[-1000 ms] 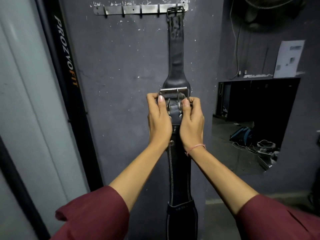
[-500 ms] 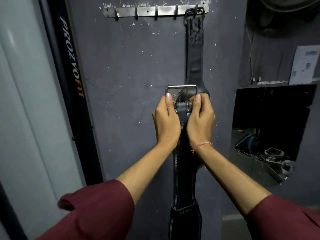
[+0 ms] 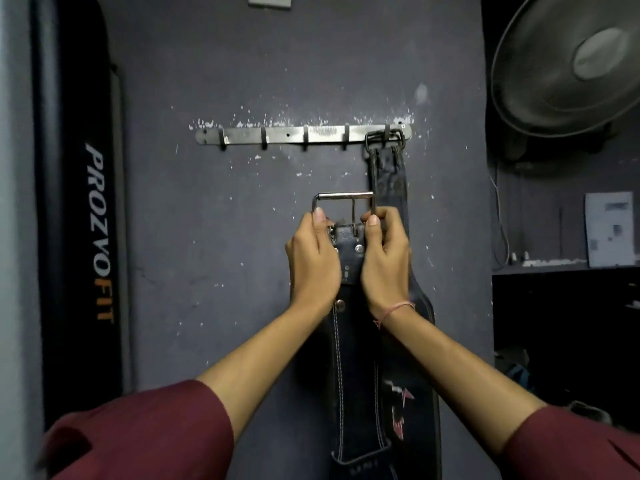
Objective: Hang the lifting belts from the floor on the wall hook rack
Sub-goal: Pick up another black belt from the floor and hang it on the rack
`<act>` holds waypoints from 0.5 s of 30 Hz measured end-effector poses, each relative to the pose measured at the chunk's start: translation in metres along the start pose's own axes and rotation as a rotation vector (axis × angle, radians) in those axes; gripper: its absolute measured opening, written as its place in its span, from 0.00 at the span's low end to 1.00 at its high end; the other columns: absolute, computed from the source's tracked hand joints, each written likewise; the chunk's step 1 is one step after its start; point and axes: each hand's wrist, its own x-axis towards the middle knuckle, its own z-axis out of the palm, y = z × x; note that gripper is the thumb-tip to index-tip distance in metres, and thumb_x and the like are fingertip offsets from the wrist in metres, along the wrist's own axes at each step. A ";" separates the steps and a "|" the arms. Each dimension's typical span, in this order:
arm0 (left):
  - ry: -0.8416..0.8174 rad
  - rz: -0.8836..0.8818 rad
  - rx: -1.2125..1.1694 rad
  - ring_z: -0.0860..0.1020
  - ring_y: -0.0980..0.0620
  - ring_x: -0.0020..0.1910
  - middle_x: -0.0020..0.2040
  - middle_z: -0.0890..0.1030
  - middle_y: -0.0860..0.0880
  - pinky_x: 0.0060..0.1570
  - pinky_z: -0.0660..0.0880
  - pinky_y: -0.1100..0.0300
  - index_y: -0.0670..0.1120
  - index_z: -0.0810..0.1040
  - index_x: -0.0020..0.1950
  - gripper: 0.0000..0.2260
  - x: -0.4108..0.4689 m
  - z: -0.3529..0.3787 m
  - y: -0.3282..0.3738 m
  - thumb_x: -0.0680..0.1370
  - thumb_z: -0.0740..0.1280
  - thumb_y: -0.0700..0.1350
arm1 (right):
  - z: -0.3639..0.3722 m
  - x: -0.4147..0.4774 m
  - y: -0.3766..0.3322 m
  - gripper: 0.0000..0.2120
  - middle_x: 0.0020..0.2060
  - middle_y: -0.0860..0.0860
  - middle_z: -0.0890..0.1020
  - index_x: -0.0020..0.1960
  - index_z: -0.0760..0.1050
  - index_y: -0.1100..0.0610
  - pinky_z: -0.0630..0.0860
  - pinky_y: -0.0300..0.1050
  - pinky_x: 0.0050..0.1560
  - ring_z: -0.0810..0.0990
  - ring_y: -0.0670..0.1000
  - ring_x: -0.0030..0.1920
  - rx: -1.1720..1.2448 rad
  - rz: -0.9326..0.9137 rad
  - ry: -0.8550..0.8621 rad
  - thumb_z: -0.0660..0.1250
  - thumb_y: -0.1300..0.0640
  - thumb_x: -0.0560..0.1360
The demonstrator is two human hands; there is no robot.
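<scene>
Both hands raised in front of a dark grey wall, gripping a black lifting belt (image 3: 351,358) at its buckle end. Left hand (image 3: 313,261) clamps the left side of the strap just under the steel buckle (image 3: 344,204), thumb up along the buckle's left leg; right hand (image 3: 386,258) clamps the right side, thumb up by the right leg. Buckle frame upright, below the hook rack (image 3: 304,135) and not on any hook; belt hangs straight down between the forearms, white stitching visible. Second belt (image 3: 391,178) already hung by its buckle on the rightmost hook, hanging flat on the wall just behind and right of the held one. Other four hooks bare. Thin cord on right wrist, maroon sleeves. Fan (image 3: 568,64) top right, black pad lettered PROZVOFIT (image 3: 98,233) at left.
</scene>
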 end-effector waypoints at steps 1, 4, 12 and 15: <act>0.002 0.018 0.007 0.69 0.57 0.29 0.30 0.70 0.55 0.32 0.65 0.60 0.44 0.75 0.44 0.18 0.014 0.009 -0.003 0.86 0.53 0.50 | 0.004 0.017 0.008 0.08 0.34 0.44 0.75 0.47 0.73 0.58 0.71 0.37 0.38 0.72 0.39 0.34 0.025 -0.004 -0.001 0.58 0.59 0.83; 0.029 0.051 0.043 0.71 0.54 0.32 0.31 0.72 0.54 0.35 0.63 0.58 0.43 0.75 0.44 0.18 0.062 0.039 -0.010 0.86 0.53 0.49 | 0.018 0.072 0.025 0.08 0.34 0.45 0.75 0.45 0.73 0.58 0.69 0.34 0.35 0.71 0.38 0.32 0.076 -0.012 -0.003 0.59 0.60 0.83; 0.105 0.049 0.086 0.74 0.44 0.42 0.38 0.78 0.45 0.40 0.63 0.57 0.36 0.77 0.45 0.18 0.170 0.109 -0.027 0.86 0.55 0.46 | 0.051 0.197 0.058 0.14 0.26 0.49 0.68 0.36 0.73 0.59 0.60 0.46 0.32 0.66 0.51 0.31 -0.086 0.085 0.033 0.62 0.57 0.80; 0.128 0.031 0.131 0.73 0.45 0.44 0.45 0.82 0.40 0.39 0.60 0.61 0.35 0.80 0.49 0.19 0.194 0.120 -0.034 0.85 0.56 0.46 | 0.062 0.219 0.063 0.16 0.24 0.51 0.63 0.32 0.70 0.61 0.53 0.48 0.34 0.61 0.53 0.32 -0.090 0.113 0.038 0.62 0.61 0.78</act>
